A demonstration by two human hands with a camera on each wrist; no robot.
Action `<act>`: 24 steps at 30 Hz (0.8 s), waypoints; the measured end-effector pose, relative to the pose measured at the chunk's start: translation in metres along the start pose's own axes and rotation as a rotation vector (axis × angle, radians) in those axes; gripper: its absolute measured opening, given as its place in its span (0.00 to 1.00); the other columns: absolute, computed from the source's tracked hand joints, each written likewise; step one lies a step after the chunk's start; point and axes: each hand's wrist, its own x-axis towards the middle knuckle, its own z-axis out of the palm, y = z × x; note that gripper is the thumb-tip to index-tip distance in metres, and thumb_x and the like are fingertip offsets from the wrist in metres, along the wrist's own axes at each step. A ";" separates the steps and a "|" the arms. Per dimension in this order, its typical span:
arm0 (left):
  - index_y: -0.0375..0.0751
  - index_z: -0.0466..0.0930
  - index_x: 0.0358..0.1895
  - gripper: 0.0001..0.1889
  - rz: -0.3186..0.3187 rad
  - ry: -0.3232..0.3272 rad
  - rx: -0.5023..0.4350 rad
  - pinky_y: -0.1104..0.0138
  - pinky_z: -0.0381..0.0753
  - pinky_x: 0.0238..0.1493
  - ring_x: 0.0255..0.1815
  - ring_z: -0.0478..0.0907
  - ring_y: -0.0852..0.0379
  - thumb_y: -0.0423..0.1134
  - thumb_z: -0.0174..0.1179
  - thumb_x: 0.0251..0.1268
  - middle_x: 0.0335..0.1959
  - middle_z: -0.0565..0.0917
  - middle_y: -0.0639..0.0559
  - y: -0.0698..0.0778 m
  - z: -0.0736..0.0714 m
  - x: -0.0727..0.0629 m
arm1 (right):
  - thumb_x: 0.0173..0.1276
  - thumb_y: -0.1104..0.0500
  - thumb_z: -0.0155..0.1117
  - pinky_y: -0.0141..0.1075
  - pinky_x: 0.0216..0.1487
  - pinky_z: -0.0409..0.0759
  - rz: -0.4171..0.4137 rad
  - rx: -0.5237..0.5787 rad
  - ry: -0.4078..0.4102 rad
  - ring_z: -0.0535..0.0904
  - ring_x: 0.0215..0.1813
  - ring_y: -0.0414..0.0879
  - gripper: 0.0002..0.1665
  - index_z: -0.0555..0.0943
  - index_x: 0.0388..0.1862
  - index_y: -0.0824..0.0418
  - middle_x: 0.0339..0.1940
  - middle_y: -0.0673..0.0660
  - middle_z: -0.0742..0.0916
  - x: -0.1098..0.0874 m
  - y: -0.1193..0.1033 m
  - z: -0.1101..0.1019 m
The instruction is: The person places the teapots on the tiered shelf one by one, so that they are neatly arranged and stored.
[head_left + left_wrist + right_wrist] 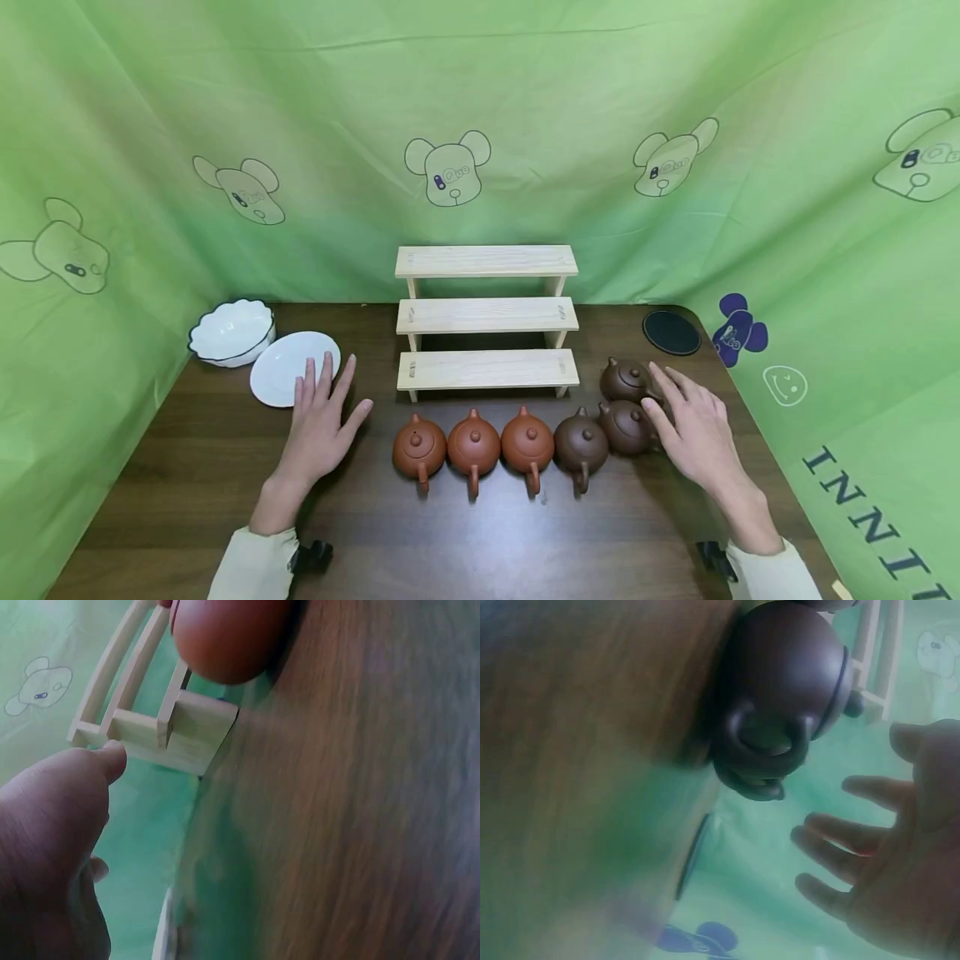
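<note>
My left hand (318, 429) is held with its fingers spread, fingertips overlapping the white plate (273, 375) in the head view; nothing is in its grasp. Three reddish clay teapots (473, 446) stand in a row before the stand, handles toward me. A dark brown teapot (581, 450) continues that row. Two more dark teapots, a nearer one (626, 429) and a farther one (622, 380), sit to its right with spouts to the left. Beside these two is my right hand (697, 433), fingers extended and holding nothing. The right wrist view shows its fingers apart from a dark teapot (787, 667).
A three-step wooden stand (487, 368) is at the back middle of the table. A scalloped white bowl (232, 333) with a dark rim stands at the back left, next to the plate. At the back right lies a black round disc (671, 332). Green cloth (337, 100) hangs around the table.
</note>
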 end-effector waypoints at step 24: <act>0.37 0.72 0.83 0.28 -0.050 0.120 -0.554 0.38 0.66 0.82 0.85 0.65 0.33 0.39 0.60 0.88 0.83 0.71 0.32 0.019 0.043 0.031 | 0.84 0.58 0.69 0.19 0.42 0.75 0.219 0.274 -0.014 0.81 0.40 0.27 0.14 0.85 0.57 0.68 0.46 0.66 0.92 0.022 0.034 0.006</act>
